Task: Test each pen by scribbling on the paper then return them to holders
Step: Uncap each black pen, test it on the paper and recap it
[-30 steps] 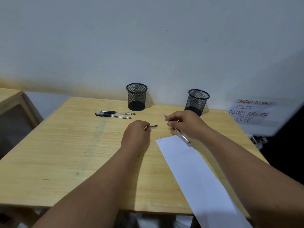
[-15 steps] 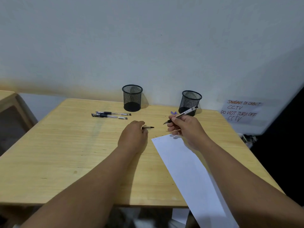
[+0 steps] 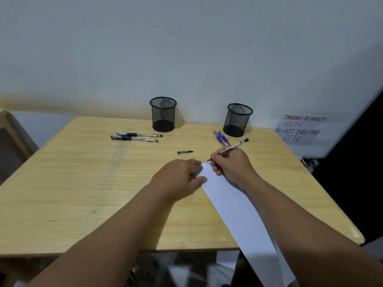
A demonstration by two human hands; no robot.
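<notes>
My right hand (image 3: 230,164) grips an uncapped black pen (image 3: 236,146) with its tip at the far corner of the white paper strip (image 3: 234,206). Flat on the near left edge of that corner rests my left hand (image 3: 180,177), fingers spread, holding nothing. The pen's black cap (image 3: 184,152) lies on the wooden table (image 3: 83,183) just beyond my left hand. Two capped black pens (image 3: 134,137) lie side by side at the left. Two blue pens (image 3: 221,138) lie by the right mesh holder (image 3: 238,119). The left mesh holder (image 3: 163,114) stands at the back.
The paper strip hangs over the table's front edge. A handwritten CCTV notice (image 3: 300,128) is stuck on the wall at the right. Part of another wooden piece of furniture (image 3: 12,137) shows at the far left.
My left hand has let go of the cap, left it on the table and moved onto the paper's corner. My right hand has lowered the pen's tip to the paper.
</notes>
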